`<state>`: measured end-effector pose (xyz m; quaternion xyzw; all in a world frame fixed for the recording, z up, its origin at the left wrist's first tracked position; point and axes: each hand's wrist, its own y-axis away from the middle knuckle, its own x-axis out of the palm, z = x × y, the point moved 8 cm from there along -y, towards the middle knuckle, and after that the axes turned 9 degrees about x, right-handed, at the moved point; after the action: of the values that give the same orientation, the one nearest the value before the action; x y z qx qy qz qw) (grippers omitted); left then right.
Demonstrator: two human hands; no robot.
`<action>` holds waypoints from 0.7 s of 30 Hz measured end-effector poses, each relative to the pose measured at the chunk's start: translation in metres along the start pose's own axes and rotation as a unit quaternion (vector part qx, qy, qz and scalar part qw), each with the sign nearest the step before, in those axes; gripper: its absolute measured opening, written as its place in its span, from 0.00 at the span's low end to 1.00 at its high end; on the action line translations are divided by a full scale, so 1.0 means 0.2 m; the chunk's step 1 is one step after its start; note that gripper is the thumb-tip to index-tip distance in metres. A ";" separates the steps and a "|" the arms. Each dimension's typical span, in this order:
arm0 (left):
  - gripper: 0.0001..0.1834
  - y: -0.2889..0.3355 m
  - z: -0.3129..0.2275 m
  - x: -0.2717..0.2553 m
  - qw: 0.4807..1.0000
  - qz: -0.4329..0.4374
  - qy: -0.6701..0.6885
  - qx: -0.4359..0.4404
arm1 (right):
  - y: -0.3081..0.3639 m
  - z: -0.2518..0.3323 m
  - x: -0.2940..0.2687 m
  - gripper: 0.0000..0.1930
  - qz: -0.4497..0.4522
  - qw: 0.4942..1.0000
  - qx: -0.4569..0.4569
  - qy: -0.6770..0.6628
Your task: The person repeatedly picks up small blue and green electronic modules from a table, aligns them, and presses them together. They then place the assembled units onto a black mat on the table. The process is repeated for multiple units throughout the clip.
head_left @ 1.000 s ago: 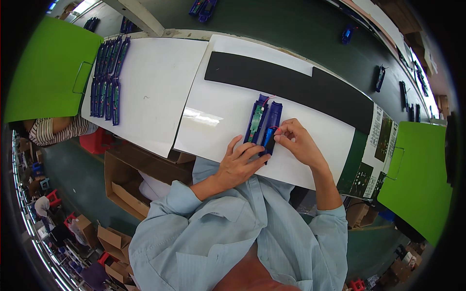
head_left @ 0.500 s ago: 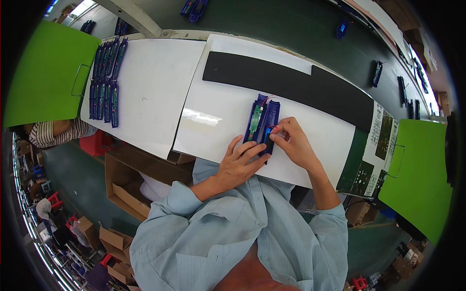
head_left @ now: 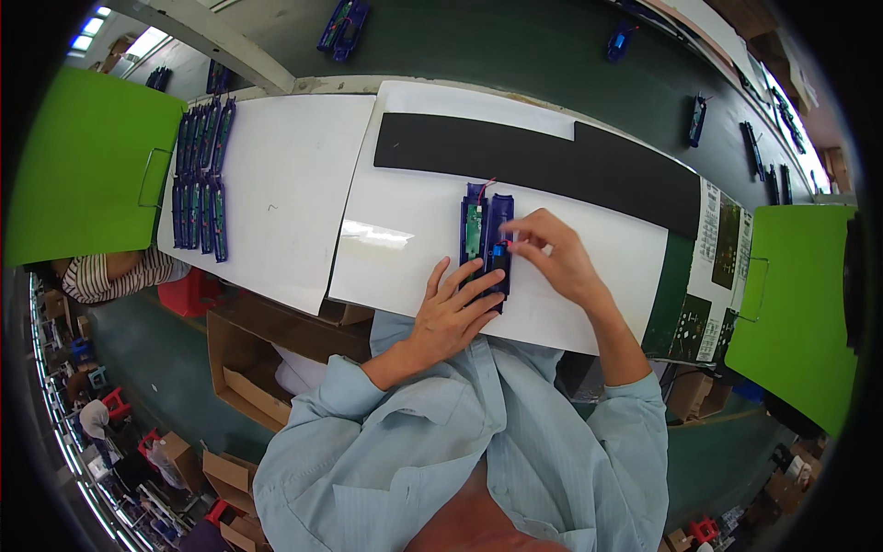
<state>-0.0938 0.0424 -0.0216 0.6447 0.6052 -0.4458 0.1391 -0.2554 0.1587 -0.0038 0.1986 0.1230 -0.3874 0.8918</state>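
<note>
Two dark-blue housing halves are lying side by side on the white worktop [head_left: 589, 285] in front of me, their lower ends nearest the light-blue shirt [head_left: 432, 442]. The left housing half [head_left: 474, 194] is carrying a green circuit board [head_left: 474, 228], with a thin red wire [head_left: 488, 186] curling out at its top. The right housing half [head_left: 502, 208] is holding a small blue component [head_left: 499, 249]. I am seeing the left hand [head_left: 448, 308] lying across the lower parts of both halves, its fingers spreading apart over them; how firmly they are pressing, I cannot tell. The right hand [head_left: 547, 253] is hovering by the component, thumb and forefinger standing apart with a gap showing; whether the thumb is touching the red bit beside it, I cannot tell. Above, a black strip [head_left: 533, 152] is running across the worktop, and beyond it more blue housings are sitting on a dark-green belt [head_left: 460, 46]. To the left, two rows of filled housings [head_left: 198, 184] are lying near a green panel [head_left: 92, 166]
</note>
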 end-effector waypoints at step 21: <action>0.11 -0.24 0.20 -0.22 0.984 -0.152 -0.027 -0.086 | 0.00 -0.04 0.17 0.05 -0.029 0.996 0.009 -0.078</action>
<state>-0.1469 -0.0045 0.0061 0.5186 0.7284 -0.4250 0.1412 -0.2336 0.1403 -0.0227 0.1722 0.0553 -0.4289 0.8851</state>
